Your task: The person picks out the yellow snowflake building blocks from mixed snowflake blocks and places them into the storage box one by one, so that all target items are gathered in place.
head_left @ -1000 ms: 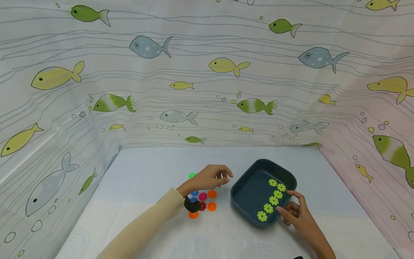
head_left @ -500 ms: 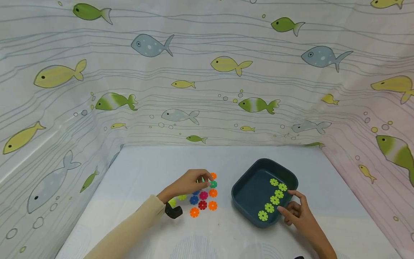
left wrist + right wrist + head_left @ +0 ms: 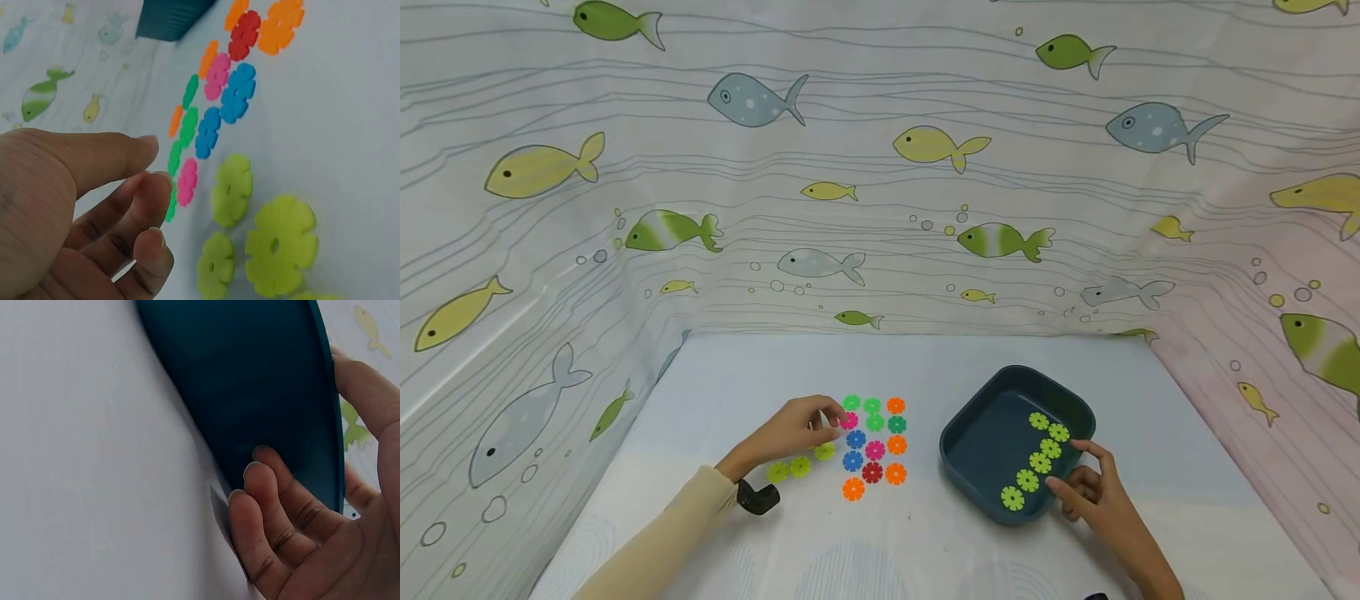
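Observation:
My right hand (image 3: 1099, 493) grips the near right edge of a dark teal square tub (image 3: 981, 446). In the right wrist view its curled fingers (image 3: 253, 509) lie against the tub's outer wall (image 3: 244, 381), with a digit over the rim. A row of yellow-green flower discs (image 3: 1027, 481) lies in the tub. Left of it, my left hand (image 3: 797, 429) hovers with loosely bent fingers and nothing between them. Its fingertips overlap a pink flower disc (image 3: 849, 421) in the head view. More yellow-green flower discs (image 3: 281, 245) lie beneath that hand on the table.
Beside the left hand, flat flower discs form loose columns: blue (image 3: 853, 461), red (image 3: 872, 472), orange (image 3: 896, 474) and green (image 3: 897, 425). A white cloth (image 3: 760, 367) covers the table. Fish-printed sheeting (image 3: 880, 250) encloses the back and sides.
My left hand has drawn back leftward from near the tub, across the flower discs, uncovering the coloured columns. The right hand keeps its hold on the tub.

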The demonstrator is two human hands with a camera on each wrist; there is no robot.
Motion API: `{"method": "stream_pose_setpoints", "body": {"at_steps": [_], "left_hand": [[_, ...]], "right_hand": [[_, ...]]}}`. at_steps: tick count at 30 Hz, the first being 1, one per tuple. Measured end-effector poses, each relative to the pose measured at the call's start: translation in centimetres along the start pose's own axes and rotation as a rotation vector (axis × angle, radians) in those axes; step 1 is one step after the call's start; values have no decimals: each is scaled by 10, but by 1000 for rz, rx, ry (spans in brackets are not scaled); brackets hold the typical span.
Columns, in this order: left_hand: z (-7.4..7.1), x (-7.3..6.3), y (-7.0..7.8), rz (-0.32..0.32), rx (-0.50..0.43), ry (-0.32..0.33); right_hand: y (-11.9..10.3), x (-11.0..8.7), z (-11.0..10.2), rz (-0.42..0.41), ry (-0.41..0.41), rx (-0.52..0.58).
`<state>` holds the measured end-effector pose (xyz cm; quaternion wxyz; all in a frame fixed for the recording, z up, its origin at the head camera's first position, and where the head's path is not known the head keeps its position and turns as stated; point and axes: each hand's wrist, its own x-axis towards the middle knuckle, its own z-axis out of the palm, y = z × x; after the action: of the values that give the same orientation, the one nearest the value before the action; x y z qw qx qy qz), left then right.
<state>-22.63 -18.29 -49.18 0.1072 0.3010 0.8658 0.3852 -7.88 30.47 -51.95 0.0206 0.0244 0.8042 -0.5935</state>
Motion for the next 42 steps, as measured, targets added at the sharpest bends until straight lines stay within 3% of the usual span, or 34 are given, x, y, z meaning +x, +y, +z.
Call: {"method": "stream_pose_setpoints", "body": {"at_steps": [7,18,25,42], "left_hand": [[-7,-14,-14,-13,8,30],[-13,-30,-32,-116,17,50],[-13,-33,-37,-175,24,75],[-13,-32,-36,-204,22,86]], "right_hand": [[0,1,0,-6,1,2],[-2,0,0,3,2,-1],[-1,0,-1,7,4,-3],[-3,-1,0,10,5,-3]]}}
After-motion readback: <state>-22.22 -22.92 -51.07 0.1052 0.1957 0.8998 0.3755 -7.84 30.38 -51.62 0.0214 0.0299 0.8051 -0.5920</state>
